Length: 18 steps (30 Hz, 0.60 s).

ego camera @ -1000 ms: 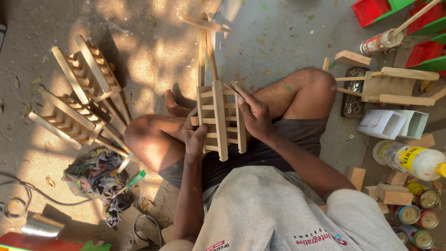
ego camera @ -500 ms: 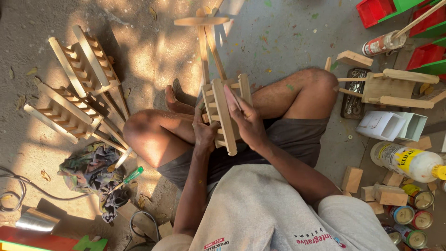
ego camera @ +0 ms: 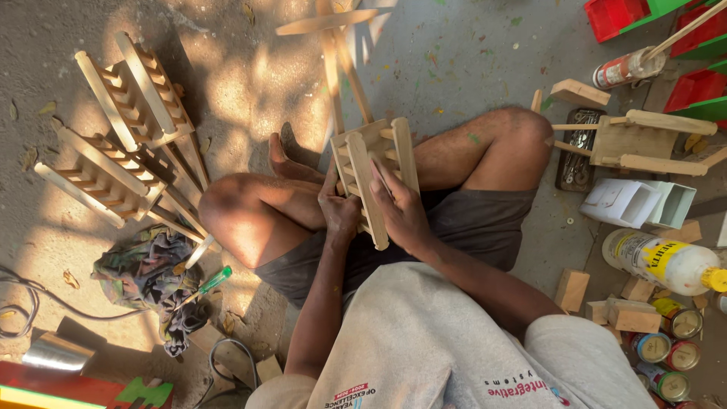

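The left hand (ego camera: 338, 212) grips the near left edge of a small slatted wooden frame (ego camera: 375, 174), fingers wrapped around its side rail. The right hand (ego camera: 401, 212) closes on the frame's right side, thumb pressed along a slat. The frame stands tilted over the person's crossed legs, its long handle sticks (ego camera: 341, 68) reaching away over the concrete floor (ego camera: 469, 53). Near left lies a crumpled rag (ego camera: 144, 273) with a green-handled screwdriver (ego camera: 208, 284) on it. Near right stand paint tins (ego camera: 666, 348) and a white glue bottle (ego camera: 666, 261). Farther left, finished wooden frames (ego camera: 129, 136) are stacked.
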Each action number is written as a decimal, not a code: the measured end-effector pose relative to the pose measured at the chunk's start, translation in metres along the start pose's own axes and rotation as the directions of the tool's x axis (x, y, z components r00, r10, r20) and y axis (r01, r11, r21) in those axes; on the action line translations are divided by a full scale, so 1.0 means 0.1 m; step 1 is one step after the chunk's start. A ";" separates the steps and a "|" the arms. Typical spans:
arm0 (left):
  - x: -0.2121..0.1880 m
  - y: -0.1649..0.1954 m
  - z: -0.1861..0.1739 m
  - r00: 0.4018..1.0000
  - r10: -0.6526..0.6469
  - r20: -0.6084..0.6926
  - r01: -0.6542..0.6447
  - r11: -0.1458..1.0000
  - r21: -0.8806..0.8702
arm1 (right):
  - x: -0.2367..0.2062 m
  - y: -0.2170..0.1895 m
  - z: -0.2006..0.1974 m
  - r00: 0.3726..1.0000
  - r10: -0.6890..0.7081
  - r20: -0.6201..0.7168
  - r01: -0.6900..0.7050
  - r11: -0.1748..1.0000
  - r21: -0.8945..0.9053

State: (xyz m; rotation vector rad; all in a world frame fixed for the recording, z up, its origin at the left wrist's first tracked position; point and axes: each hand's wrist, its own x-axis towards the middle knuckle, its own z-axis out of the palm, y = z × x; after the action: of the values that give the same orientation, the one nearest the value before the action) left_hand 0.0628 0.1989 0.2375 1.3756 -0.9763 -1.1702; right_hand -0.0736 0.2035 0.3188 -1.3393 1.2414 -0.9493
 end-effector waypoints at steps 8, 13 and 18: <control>0.05 0.08 0.04 0.998 -0.034 0.045 0.037 0.998 -0.060 | 0.24 0.12 -0.04 0.976 0.070 -0.207 -0.064 0.997 0.035; 0.07 0.05 0.03 0.998 -0.046 0.030 0.048 0.994 -0.094 | 0.28 0.04 -0.04 0.988 0.060 -0.145 -0.045 0.993 0.111; 0.07 0.02 0.04 0.999 -0.031 0.030 0.034 0.993 -0.109 | 0.11 -0.11 -0.07 0.992 -0.096 -0.082 0.091 0.994 -0.053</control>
State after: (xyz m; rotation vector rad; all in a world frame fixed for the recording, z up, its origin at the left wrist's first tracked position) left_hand 0.0606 0.1914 0.2387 1.2950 -0.8987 -1.2522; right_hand -0.0769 0.1911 0.3301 -1.4191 1.2822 -1.0562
